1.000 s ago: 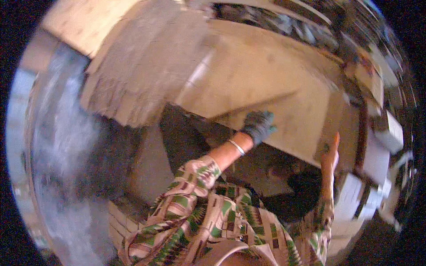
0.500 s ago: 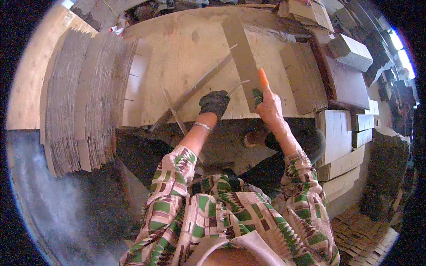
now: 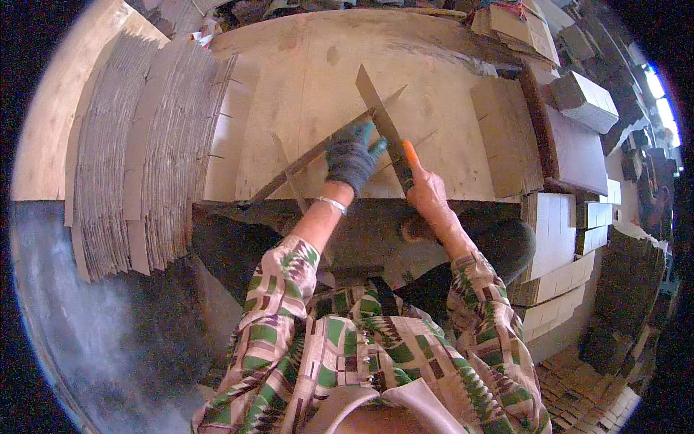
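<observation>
In my right hand [image 3: 428, 194], bare but for an orange cover on the stretched forefinger, is a brown cardboard strip [image 3: 379, 98], tilted up off the table. Its upper part meets a long cardboard strip [image 3: 293, 168] lying slantwise, close to that strip's far end. My left hand [image 3: 350, 158], in a dark glove with blue-green fingers, closes over this long strip just below the crossing; its thumb points toward the right-hand strip. A shorter strip [image 3: 287, 163] crosses the long one left of the glove. Another thin strip [image 3: 418, 142] shows behind the right-hand one.
Tall rows of stacked cardboard strips [image 3: 163, 137] stand at the table's left. More flat cardboard [image 3: 506, 134] lies on the right of the wooden table [image 3: 303, 54], beside a brown box-like surface [image 3: 571, 141]. Cardboard bundles [image 3: 553, 231] are piled below it at the right.
The right-hand strip has turned from lying broad side up to tilted, and moved left against the long strip. My left hand has opened from a fist and reached forward along the long strip.
</observation>
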{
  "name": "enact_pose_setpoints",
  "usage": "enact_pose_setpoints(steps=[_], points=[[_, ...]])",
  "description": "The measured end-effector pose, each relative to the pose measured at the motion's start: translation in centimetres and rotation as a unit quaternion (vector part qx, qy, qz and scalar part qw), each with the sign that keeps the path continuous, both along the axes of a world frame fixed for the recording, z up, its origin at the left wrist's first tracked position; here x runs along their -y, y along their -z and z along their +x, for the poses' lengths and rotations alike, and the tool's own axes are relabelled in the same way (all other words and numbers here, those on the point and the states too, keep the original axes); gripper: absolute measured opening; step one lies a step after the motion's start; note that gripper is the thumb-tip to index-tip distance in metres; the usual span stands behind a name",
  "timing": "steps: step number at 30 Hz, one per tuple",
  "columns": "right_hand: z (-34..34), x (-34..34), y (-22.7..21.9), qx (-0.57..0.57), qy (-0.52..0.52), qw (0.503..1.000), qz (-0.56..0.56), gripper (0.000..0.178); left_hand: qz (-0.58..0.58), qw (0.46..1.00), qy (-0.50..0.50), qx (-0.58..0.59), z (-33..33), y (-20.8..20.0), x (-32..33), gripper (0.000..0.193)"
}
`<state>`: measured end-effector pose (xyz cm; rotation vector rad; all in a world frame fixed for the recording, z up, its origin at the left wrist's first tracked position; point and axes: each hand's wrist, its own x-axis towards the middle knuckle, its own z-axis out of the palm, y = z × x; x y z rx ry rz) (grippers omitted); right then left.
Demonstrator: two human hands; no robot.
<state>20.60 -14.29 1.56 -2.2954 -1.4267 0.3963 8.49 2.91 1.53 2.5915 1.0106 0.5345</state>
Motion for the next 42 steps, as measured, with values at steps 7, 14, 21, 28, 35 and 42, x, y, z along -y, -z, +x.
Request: enact_pose_setpoints(steps=[7, 14, 21, 28, 35, 42], points=[[0.2, -1.0, -0.5, -0.019, 0.034, 0.999, -0.037, 0.108, -0.111, 0.974, -0.049, -0.191, 0.8, 1.1, -6.9, 0.029], [0.3, -2.2, 0.6, 0.025, 0.022, 0.998, -0.046, 0.093, -0.088, 0.984, -0.04, -0.151, 1.0, 3.1, -6.9, 0.028], [-1.0, -3.8, 0.0, 0.094, -0.007, 0.995, 0.033, 0.097, -0.14, 0.978, -0.072, -0.14, -0.4, 1.5, -7.5, 0.025], [-0.8, -3.1, -2.1, 0.086, -0.038, 0.995, -0.04, 0.1, -0.123, 0.981, -0.093, -0.118, 0.2, 4.0, -7.0, 0.023], [1.8, -1.6, 0.1, 0.119, -0.021, 0.993, -0.011, 0.087, -0.081, 0.992, -0.056, -0.077, -0.4, 0.5, -5.5, 0.036], [16.0, 8.5, -1.0, 0.413, 0.206, 0.887, -0.021, 0.087, 0.032, 0.999, -0.023, 0.019, -8.3, -2.5, 0.1, 0.067]])
